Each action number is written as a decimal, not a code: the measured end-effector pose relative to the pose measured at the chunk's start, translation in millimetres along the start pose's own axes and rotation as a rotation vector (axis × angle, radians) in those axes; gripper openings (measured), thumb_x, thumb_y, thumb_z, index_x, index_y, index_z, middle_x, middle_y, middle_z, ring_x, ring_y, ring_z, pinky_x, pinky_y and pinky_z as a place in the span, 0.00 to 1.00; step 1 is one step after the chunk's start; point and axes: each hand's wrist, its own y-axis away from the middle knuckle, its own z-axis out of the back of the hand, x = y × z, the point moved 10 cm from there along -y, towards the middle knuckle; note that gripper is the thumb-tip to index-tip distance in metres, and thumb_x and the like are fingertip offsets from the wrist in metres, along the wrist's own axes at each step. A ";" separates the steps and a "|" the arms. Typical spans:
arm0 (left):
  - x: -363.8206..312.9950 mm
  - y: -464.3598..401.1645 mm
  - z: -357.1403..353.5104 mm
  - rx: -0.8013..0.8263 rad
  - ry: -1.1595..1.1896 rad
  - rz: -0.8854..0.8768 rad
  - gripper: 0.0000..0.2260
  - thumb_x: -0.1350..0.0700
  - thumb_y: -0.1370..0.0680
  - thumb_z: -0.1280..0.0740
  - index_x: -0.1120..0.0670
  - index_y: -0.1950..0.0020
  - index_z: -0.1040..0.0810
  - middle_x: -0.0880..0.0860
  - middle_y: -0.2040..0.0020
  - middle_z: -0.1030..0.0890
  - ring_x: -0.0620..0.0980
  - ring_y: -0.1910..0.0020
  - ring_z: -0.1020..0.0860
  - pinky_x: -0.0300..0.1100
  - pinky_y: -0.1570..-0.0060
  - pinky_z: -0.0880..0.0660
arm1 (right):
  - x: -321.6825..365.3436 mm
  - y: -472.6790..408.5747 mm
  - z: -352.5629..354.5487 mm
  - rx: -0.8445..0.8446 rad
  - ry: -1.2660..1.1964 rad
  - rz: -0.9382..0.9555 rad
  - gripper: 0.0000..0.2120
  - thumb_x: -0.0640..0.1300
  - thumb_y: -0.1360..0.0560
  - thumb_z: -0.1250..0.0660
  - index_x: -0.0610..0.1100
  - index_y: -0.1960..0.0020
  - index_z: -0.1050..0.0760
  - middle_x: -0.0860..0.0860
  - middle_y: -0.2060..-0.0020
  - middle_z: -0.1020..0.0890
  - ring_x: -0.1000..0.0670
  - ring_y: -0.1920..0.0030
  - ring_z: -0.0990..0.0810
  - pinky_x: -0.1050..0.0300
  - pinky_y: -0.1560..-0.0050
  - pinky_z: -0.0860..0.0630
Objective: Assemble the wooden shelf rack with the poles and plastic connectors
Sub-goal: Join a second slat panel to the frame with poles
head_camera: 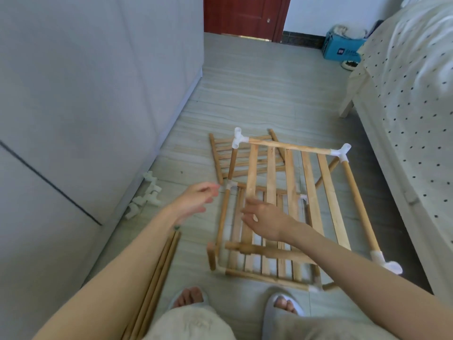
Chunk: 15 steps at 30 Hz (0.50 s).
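From the head view, a pale striped floor runs between a grey cabinet left of the rack and a dotted bed right of it; a red door and a blue box stand far beyond the rack. The half-built rack stands on the floor, white connectors at its upper corners. A loose slatted shelf lies just behind it. Spare connectors lie left of the rack against the cabinet; poles lie near-left of it. The left hand hovers just left of the rack, fingers loosely spread, holding nothing. The right hand hangs over the rack's slats, fingers relaxed and empty; whether it touches them I cannot tell. Bare floor lies beyond the rack towards the door.
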 end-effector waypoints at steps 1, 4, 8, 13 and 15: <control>15.0 13.4 -3.8 0.023 -0.025 0.020 0.14 0.58 0.19 0.41 0.52 0.34 0.29 0.52 0.37 0.25 0.50 0.38 0.28 0.46 0.40 0.31 | 10.3 8.8 -6.5 0.027 0.020 0.045 0.19 0.47 0.18 0.47 0.37 0.37 0.26 0.42 0.33 0.30 0.45 0.29 0.38 0.61 0.35 0.44; 54.9 44.7 -21.4 0.156 -0.163 0.044 0.17 0.63 0.20 0.42 0.52 0.32 0.31 0.50 0.37 0.26 0.49 0.37 0.29 0.44 0.40 0.31 | 29.1 27.1 -22.1 0.082 0.151 0.105 0.23 0.55 0.20 0.45 0.41 0.32 0.30 0.43 0.30 0.33 0.46 0.27 0.43 0.60 0.32 0.49; 78.4 66.6 -46.1 0.248 -0.191 -0.105 0.11 0.67 0.23 0.37 0.59 0.42 0.27 0.54 0.43 0.24 0.47 0.48 0.23 0.38 0.46 0.26 | 44.7 30.7 -40.1 0.124 0.312 0.162 0.17 0.52 0.22 0.40 0.42 0.39 0.28 0.47 0.41 0.25 0.46 0.35 0.35 0.52 0.32 0.41; 79.2 51.1 -30.1 -0.081 -0.347 -0.261 0.08 0.61 0.23 0.36 0.48 0.58 0.26 0.47 0.52 0.20 0.39 0.58 0.22 0.32 0.55 0.29 | 34.9 16.7 -44.4 0.121 0.336 0.148 0.10 0.45 0.20 0.42 0.43 0.42 0.27 0.49 0.38 0.25 0.47 0.27 0.43 0.47 0.28 0.45; 78.6 41.7 -26.1 -0.143 -0.338 -0.283 0.04 0.60 0.23 0.36 0.51 0.54 0.24 0.46 0.59 0.20 0.35 0.65 0.24 0.34 0.60 0.31 | 31.5 7.5 -42.5 0.070 0.327 0.150 0.09 0.44 0.21 0.42 0.44 0.43 0.27 0.49 0.38 0.25 0.47 0.27 0.42 0.48 0.27 0.47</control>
